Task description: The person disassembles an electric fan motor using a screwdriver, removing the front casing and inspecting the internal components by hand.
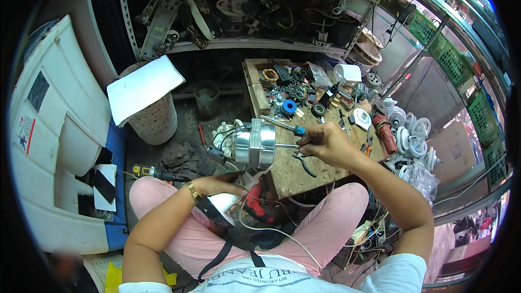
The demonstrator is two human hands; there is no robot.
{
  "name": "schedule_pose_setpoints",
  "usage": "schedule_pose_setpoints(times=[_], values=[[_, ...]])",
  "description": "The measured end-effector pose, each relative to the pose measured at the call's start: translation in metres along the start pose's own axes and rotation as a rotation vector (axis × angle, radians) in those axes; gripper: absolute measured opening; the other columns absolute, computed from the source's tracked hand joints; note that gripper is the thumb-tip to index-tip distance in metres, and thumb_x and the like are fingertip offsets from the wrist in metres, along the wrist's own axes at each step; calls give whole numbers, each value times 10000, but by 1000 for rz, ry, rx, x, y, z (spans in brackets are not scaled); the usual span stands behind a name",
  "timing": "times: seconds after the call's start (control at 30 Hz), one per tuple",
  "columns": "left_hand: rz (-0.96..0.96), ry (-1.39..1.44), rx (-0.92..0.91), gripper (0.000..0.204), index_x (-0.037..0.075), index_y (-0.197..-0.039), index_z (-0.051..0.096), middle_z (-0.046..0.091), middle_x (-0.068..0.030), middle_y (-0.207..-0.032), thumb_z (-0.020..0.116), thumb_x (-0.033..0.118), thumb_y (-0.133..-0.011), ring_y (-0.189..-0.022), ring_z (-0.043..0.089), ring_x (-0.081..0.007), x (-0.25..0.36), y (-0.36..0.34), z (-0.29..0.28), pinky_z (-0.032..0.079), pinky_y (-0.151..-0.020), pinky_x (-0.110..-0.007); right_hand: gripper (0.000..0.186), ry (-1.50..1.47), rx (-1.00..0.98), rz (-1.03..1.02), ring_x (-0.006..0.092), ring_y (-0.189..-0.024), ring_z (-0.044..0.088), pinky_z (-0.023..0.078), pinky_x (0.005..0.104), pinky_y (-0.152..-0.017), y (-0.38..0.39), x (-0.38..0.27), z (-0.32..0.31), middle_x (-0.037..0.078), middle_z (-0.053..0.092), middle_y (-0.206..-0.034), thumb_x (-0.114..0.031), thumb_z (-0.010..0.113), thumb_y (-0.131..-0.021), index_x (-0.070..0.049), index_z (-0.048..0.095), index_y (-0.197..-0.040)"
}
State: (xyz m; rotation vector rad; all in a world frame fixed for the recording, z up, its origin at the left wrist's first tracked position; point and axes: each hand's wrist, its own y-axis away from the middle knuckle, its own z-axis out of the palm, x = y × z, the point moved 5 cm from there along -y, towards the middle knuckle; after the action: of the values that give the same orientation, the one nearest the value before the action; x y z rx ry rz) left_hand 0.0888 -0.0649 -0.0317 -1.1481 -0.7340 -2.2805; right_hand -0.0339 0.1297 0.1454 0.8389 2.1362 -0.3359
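A silver electric fan motor (255, 144) is in front of me, over the near left edge of the wooden worktable. White plastic parts and black wires (224, 138) are on its left side. My left hand (217, 185) is closed at the white support under the motor; its fingertips are partly hidden. My right hand (327, 144) pinches the thin metal shaft (285, 146) that sticks out to the right. A screwdriver with a blue handle (299, 130) shows just beyond those fingers; whether they touch it I cannot tell. Pliers (305, 165) lie under the right hand.
The worktable (287, 176) carries a blue tape roll (289, 108), a black tape roll (318, 109) and piled small parts. At its right are a red power tool (384, 133) and white plastic parts (410, 138). A red-and-black tool (257, 204) lies between my legs, near a white cord (271, 230).
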Motion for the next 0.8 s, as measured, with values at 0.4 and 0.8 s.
schedule_pose_setpoints(times=[0.4,0.8], values=[[39,-69,120,672,9,-1374,266,615,-106,-842,657,199,-861,-619,627,-203,0,2,-2,521,-537,-316,77,-76,10,21,116,-693,641,513,261,-649,2,0,-1,106,683,-760,37,682,-773,66,661,-841],[-223,71,28,630,19,-1336,290,610,-114,-825,662,204,-862,-591,617,-202,-14,-6,-5,501,-498,-327,44,-54,1,-25,112,-627,610,485,268,-592,-12,-1,8,90,668,-712,47,666,-769,47,659,-813]])
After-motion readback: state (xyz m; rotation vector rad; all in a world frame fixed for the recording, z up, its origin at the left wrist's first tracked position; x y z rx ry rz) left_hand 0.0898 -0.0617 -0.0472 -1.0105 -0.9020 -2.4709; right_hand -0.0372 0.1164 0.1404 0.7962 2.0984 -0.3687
